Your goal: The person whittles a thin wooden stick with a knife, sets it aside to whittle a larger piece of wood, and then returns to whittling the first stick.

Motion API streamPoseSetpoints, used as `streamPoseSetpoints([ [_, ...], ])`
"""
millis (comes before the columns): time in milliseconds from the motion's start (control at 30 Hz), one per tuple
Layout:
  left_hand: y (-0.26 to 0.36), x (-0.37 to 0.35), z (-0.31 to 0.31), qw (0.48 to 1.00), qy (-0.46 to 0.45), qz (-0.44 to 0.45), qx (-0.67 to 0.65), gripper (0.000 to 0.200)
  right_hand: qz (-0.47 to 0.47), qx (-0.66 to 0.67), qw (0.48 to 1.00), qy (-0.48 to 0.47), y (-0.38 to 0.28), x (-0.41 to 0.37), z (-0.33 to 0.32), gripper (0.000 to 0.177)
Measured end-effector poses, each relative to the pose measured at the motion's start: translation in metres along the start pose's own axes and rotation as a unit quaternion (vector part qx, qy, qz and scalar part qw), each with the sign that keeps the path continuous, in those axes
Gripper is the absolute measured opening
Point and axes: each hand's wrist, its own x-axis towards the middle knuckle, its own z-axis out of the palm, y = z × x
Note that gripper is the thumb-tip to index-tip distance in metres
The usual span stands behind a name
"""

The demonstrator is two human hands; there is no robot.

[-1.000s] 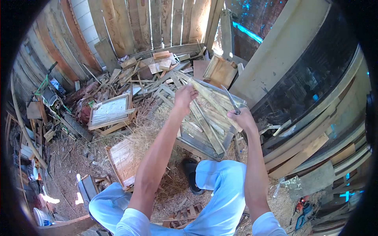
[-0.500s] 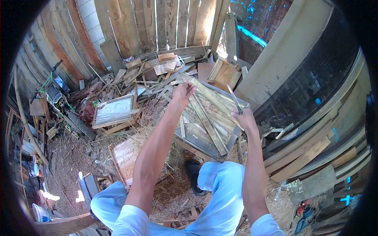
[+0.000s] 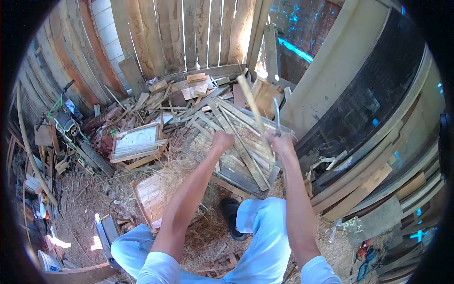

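Note:
My left hand (image 3: 222,141) is closed in a fist over the heap of wooden strips (image 3: 243,151); whatever it may hold is hidden. In my right hand (image 3: 282,143) is a knife (image 3: 277,111) with a narrow, slightly curved blade pointing up and away from me. A pale wooden strip (image 3: 251,102), smeared by motion, slants down past the fingers of my right hand, its far end raised above the heap. Below both hands, the strips lie crisscross on a low dark-edged surface.
A framed panel (image 3: 137,141) lies among scraps at left, near a small bike-like machine (image 3: 66,120). A wooden box (image 3: 149,198) stands by my left knee. Scrap wood (image 3: 201,87) piles against the plank wall (image 3: 165,38). Long boards (image 3: 359,187) lean at right.
My left hand has drawn back toward me from the far end of the heap. The pale strip now rises steeply beside my right hand, which has shifted slightly left with the knife.

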Motion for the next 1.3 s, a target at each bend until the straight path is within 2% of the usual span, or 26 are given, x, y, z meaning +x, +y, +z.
streamPoseSetpoints([
  [33,0.013,-0.010,-0.010,0.996,0.007,0.021,0.082,0.033,0.026,-0.027,0.999,-0.010,0.000,-0.002,0.002,0.024],
  [67,0.027,-0.019,-0.020,0.996,0.010,0.023,0.082,0.033,0.022,-0.026,0.999,-0.010,-0.001,-0.004,0.002,0.024],
  [100,0.041,-0.028,-0.032,0.991,-0.035,0.056,-0.118,0.037,0.023,-0.034,0.999,-0.018,-0.003,-0.008,0.003,0.023],
  [133,0.053,-0.035,-0.045,0.943,-0.080,0.089,-0.312,0.042,0.022,-0.042,0.999,-0.024,-0.007,-0.013,0.004,0.023],
  [167,0.067,-0.040,-0.061,0.904,-0.141,0.107,-0.388,0.048,0.014,-0.040,0.999,-0.022,-0.011,-0.021,0.005,0.023],
  [200,0.077,-0.046,-0.071,0.903,-0.139,0.118,-0.388,0.048,-0.020,-0.083,0.996,-0.032,-0.016,-0.030,0.005,0.027],
  [300,0.094,-0.052,-0.096,0.851,-0.075,0.121,-0.505,0.026,-0.097,-0.145,0.984,-0.036,-0.031,-0.047,0.008,0.033],
  [367,0.098,-0.056,-0.119,0.850,-0.051,0.160,-0.500,0.023,-0.179,-0.148,0.973,-0.018,-0.036,-0.056,0.011,0.035],
  [400,0.101,-0.063,-0.132,0.852,-0.032,0.183,-0.490,0.021,-0.190,-0.150,0.970,-0.017,-0.046,-0.068,0.007,0.035],
  [467,0.116,-0.093,-0.180,0.847,0.004,0.206,-0.490,0.016,-0.224,-0.199,0.952,-0.056,-0.085,-0.094,0.003,0.033],
  [533,0.119,-0.117,-0.206,0.825,0.014,0.183,-0.534,0.016,-0.209,-0.233,0.948,-0.055,-0.097,-0.098,0.005,0.030],
  [600,0.106,-0.118,-0.224,0.829,0.038,0.194,-0.523,0.018,-0.178,-0.312,0.933,0.001,-0.088,-0.090,0.011,0.031],
  [633,0.099,-0.122,-0.232,0.844,0.034,0.205,-0.495,0.018,-0.183,-0.312,0.932,-0.006,-0.080,-0.084,0.015,0.031],
  [700,0.082,-0.131,-0.248,0.866,0.026,0.234,-0.442,0.017,-0.168,-0.408,0.898,0.006,-0.070,-0.074,0.025,0.031],
  [733,0.072,-0.136,-0.252,0.866,0.034,0.231,-0.442,0.017,-0.172,-0.409,0.896,-0.002,-0.068,-0.073,0.029,0.031],
  [800,0.050,-0.146,-0.262,0.869,0.062,0.269,-0.411,0.018,-0.174,-0.522,0.835,0.022,-0.066,-0.073,0.043,0.038],
  [833,0.037,-0.149,-0.268,0.876,0.093,0.294,-0.372,0.021,-0.178,-0.522,0.834,0.015,-0.066,-0.074,0.053,0.038],
  [933,0.002,-0.163,-0.277,0.888,0.135,0.265,-0.351,0.024,-0.225,-0.451,0.863,0.044,-0.066,-0.074,0.084,0.031],
  [1000,-0.020,-0.176,-0.284,0.892,0.176,0.249,-0.335,0.023,-0.246,-0.480,0.842,0.018,-0.069,-0.076,0.109,0.028],
  [1067,-0.035,-0.202,-0.295,0.925,0.241,0.182,-0.228,0.022,-0.295,-0.390,0.872,-0.030,-0.092,-0.106,0.129,0.031],
  [1100,-0.042,-0.214,-0.299,0.918,0.279,0.185,-0.214,0.022,-0.282,-0.382,0.875,-0.088,-0.105,-0.121,0.139,0.025],
  [1133,-0.064,-0.211,-0.298,0.907,0.292,0.193,-0.233,0.022,-0.278,-0.383,0.875,-0.101,-0.100,-0.121,0.156,0.025],
  [1200,-0.108,-0.209,-0.296,0.882,0.332,0.220,-0.252,0.023,-0.322,-0.303,0.889,-0.119,-0.084,-0.121,0.186,0.025],
  [1233,-0.113,-0.225,-0.301,0.887,0.320,0.185,-0.276,0.024,-0.314,-0.303,0.890,-0.130,-0.082,-0.128,0.201,0.025],
  [1300,-0.146,-0.235,-0.298,0.887,0.331,0.165,-0.276,0.024,-0.244,-0.263,0.897,-0.258,-0.075,-0.143,0.230,0.027],
])
